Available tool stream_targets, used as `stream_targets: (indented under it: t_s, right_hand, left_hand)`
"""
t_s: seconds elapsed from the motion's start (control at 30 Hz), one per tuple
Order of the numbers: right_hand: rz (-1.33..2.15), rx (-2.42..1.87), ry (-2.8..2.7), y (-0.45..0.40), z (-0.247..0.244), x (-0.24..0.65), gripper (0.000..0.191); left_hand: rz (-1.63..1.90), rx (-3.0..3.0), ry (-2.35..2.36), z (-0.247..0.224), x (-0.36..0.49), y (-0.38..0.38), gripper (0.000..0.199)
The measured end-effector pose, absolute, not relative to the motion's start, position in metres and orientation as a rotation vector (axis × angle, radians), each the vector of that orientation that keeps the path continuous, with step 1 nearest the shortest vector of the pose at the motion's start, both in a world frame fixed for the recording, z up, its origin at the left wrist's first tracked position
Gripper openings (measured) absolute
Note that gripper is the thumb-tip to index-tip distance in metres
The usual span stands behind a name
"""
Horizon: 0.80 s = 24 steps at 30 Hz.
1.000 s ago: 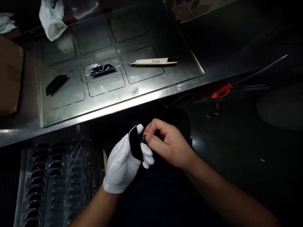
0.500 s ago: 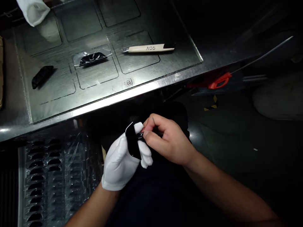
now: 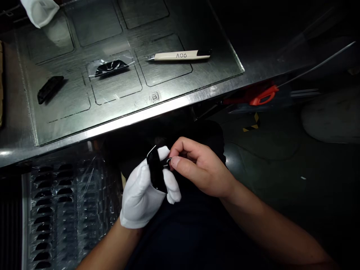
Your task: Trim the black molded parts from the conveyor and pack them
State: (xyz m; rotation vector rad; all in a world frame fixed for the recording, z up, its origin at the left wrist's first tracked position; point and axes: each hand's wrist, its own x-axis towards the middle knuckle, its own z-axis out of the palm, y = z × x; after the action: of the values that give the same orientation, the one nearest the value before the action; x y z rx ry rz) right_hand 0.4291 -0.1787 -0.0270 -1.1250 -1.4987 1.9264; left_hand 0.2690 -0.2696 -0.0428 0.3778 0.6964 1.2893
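My left hand, in a white glove, is closed around a glossy black trapezoid-shaped plastic part, which stands tilted between thumb and fingers. My bare right hand meets it from the right, thumb and index finger pinched on a small black curved piece at the part's side. Whether that piece belongs to the part I cannot tell. On the glass-topped bench lie a similar black part and another one on clear film. A cream-handled craft knife marked A06 rests right of them.
At lower left, a clear plastic tray holds rows of black parts. White cloth sits at the bench's far left corner. An orange-handled tool with a long thin rod juts out beyond the bench's right front edge.
The black part has shifted slightly left in my left hand. My right thumb and finger stay pinched beside it, with the small curved piece showing a little more. The bench things stay put.
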Motion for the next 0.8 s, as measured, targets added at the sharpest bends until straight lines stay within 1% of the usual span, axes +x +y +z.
stream_targets:
  t_s: [0.23,0.67,0.73,0.8]
  right_hand:
    - [1.950,-1.075,-1.529,-0.1768,-0.0286,0.4276,0.028]
    - [1.894,-1.003,-1.551,-0.1736,-0.0266,0.4262,0.028]
    - [1.886,-1.004,-1.546,-0.1746,-0.0269,0.4264,0.028]
    - [1.901,-1.000,-1.529,-0.1752,-0.0273,0.4262,0.026]
  left_hand:
    - [1.292,0.379,0.683,-0.0417,0.2698,-0.2678,0.048]
    - [1.269,0.430,0.707,-0.0393,0.2689,-0.2659,0.046]
    - [1.243,0.466,0.771,-0.0378,0.2672,-0.2663,0.044]
    - [1.208,0.508,0.930,-0.0349,0.2644,-0.2657,0.047]
